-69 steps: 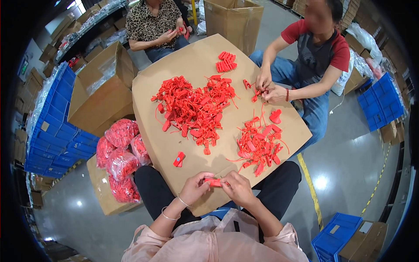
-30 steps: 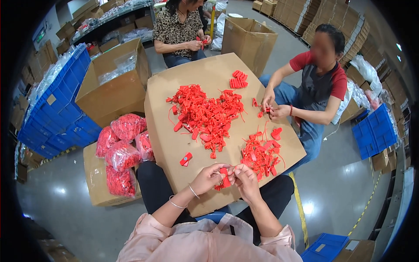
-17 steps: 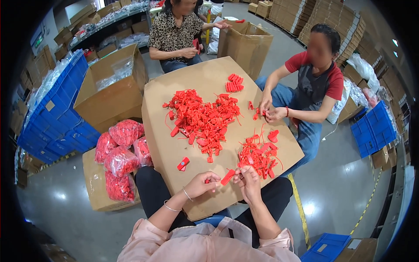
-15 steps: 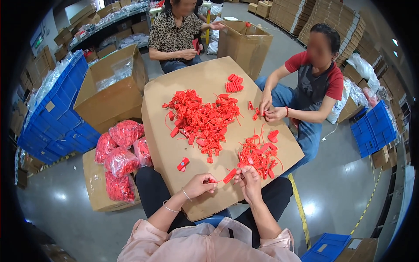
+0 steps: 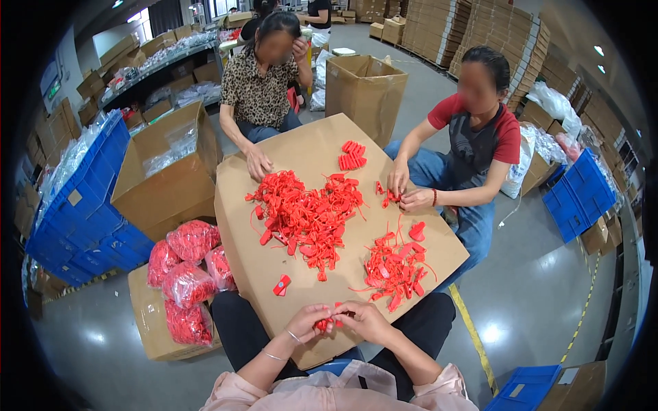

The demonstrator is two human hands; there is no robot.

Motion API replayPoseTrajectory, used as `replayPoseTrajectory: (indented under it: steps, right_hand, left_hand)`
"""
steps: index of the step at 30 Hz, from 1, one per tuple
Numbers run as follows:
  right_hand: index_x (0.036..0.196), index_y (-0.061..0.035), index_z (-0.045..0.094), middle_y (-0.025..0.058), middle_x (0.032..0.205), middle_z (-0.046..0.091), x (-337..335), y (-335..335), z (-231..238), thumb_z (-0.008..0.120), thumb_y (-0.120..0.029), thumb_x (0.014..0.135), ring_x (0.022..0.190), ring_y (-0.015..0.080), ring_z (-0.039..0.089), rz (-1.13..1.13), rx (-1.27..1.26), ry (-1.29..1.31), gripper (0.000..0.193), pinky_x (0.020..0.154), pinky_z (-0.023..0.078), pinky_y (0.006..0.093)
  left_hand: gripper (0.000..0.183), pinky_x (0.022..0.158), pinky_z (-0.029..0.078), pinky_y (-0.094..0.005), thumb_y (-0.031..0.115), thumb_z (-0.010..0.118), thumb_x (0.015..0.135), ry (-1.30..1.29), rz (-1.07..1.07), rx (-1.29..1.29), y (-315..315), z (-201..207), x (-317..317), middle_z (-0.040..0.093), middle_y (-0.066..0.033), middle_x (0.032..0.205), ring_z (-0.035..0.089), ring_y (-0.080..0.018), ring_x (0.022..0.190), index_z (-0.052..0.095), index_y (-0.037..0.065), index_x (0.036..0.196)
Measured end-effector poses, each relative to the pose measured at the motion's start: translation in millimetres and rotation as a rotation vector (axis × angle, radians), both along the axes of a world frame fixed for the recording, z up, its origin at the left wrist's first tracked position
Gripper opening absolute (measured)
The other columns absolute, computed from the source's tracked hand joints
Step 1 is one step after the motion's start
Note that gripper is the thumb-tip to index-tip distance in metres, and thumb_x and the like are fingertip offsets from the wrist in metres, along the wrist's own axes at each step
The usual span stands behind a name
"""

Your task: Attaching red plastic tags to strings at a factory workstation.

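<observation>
My left hand and my right hand meet over the table's near edge. Both are closed on a small red tag with a cord, mostly hidden by the fingers. Just beyond my right hand lies a loose pile of red corded tags. A larger red heap spreads over the middle of the cardboard tabletop. By itself, left of the smaller pile, lies a red piece with a pale round spot.
Across the table, one person's hand reaches to the large heap; at right, another's hands work red pieces. A neat red stack lies at the far side. Clear bags of red pieces sit on a carton at left; blue crates stand beyond.
My hands have come together and moved nearer me, the tag drawn from the smaller pile's edge. The far person's hand has come down to the heap, and the other has risen to the head.
</observation>
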State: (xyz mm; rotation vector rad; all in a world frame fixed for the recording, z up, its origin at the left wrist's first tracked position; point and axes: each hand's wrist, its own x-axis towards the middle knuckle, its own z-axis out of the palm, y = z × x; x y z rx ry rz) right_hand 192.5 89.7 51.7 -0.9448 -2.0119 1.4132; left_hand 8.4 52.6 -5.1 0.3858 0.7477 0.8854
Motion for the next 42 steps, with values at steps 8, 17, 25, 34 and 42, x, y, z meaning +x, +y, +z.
replayPoseTrajectory:
  steps: [8,17,25,34,42]
  right_hand:
    - [0.092,0.0008,0.058,0.0065,0.085,0.063,2.0,12.8,-29.5,0.053,-0.008,0.087,0.075,0.0101,0.060,-0.097,-0.483,0.388,0.011,0.067,0.049,0.0222]
    - [0.098,-0.0016,0.056,0.0087,0.088,0.063,11.7,6.8,-64.9,0.054,-0.011,0.087,0.078,0.0140,0.060,-0.137,-0.869,0.679,0.015,0.072,0.047,0.0260]
    - [0.092,-0.0003,0.056,0.0104,0.084,0.062,-20.7,-25.8,-93.3,0.049,-0.008,0.089,0.075,0.0181,0.062,-0.451,-0.927,0.800,0.011,0.068,0.050,0.0262]
    - [0.083,-0.0011,0.061,0.0065,0.080,0.055,-20.4,-28.8,-90.7,0.064,-0.002,0.076,0.069,0.0132,0.052,-0.541,0.081,0.250,0.008,0.059,0.042,0.0241]
    - [0.081,-0.0067,0.062,0.0094,0.094,0.056,-4.9,-5.4,-29.8,0.069,-0.006,0.066,0.090,0.0273,0.053,-0.252,0.776,-0.038,0.016,0.075,0.043,0.0361]
  left_hand:
    - [0.020,0.056,0.043,-0.0190,0.013,0.057,0.085,0.184,-0.172,0.118,-2.2,3.9,1.7,0.057,-0.0006,0.077,0.053,-0.0059,0.062,0.059,0.001,0.101]
    - [0.015,0.055,0.042,-0.0196,0.013,0.058,0.085,0.098,-0.198,0.122,1.3,12.7,3.3,0.057,-0.0016,0.075,0.052,-0.0067,0.062,0.058,0.001,0.094]
    - [0.014,0.052,0.041,-0.0216,0.013,0.055,0.084,-0.293,0.201,-0.179,1.8,-9.7,14.1,0.056,-0.0064,0.077,0.049,-0.0103,0.061,0.055,0.000,0.089]
    - [0.008,0.050,0.042,-0.0207,0.010,0.053,0.086,-0.189,0.343,-0.149,-6.9,-9.6,23.7,0.054,-0.0037,0.071,0.051,-0.0098,0.059,0.052,0.005,0.080]
    - [0.013,0.048,0.042,-0.0183,0.015,0.057,0.086,0.359,0.300,0.091,-7.5,1.9,31.0,0.056,-0.0011,0.066,0.051,-0.0062,0.055,0.059,0.002,0.090]
